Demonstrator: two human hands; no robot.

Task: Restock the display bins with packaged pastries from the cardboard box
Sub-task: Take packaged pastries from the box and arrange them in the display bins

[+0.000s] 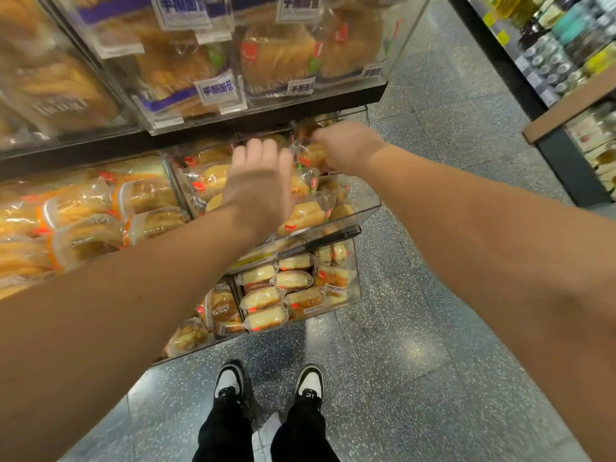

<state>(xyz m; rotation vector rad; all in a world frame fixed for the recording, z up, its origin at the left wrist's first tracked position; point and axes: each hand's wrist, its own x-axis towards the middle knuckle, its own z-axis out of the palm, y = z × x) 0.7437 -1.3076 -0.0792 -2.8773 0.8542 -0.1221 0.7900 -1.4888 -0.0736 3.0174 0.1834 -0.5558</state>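
Head view: right hand (346, 146) pinching a wrapped pastry (311, 155) at the middle bin's (360, 215) far right, left hand (260, 181) spread flat just beside, nearer.

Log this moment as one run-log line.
step: restocking | left hand: open over middle bin | right hand: grips packaged pastry at bin's back | cardboard box: not in view
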